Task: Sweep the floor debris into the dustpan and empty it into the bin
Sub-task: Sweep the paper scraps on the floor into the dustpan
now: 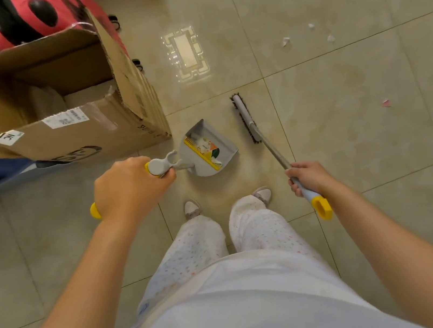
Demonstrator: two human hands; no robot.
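A grey dustpan (226,153) with a yellow comb strip stands on the tiled floor in front of my feet, holding paper scraps and a small colourful wrapper (208,145). My left hand (131,187) grips the top of its long handle, which has a yellow end. My right hand (308,179) grips the grey broom handle above its yellow cap. The broom head (245,118) rests on the floor just right of the dustpan, apart from it. White paper scraps (286,41) and a pink scrap (386,103) lie on the floor to the right.
An open cardboard box (70,141) stands at the left, touching distance from the dustpan. Behind it lies a red suitcase (25,21) with wheels. A ceiling light reflects on the glossy tiles (186,52). My feet (192,208) stand just below the dustpan.
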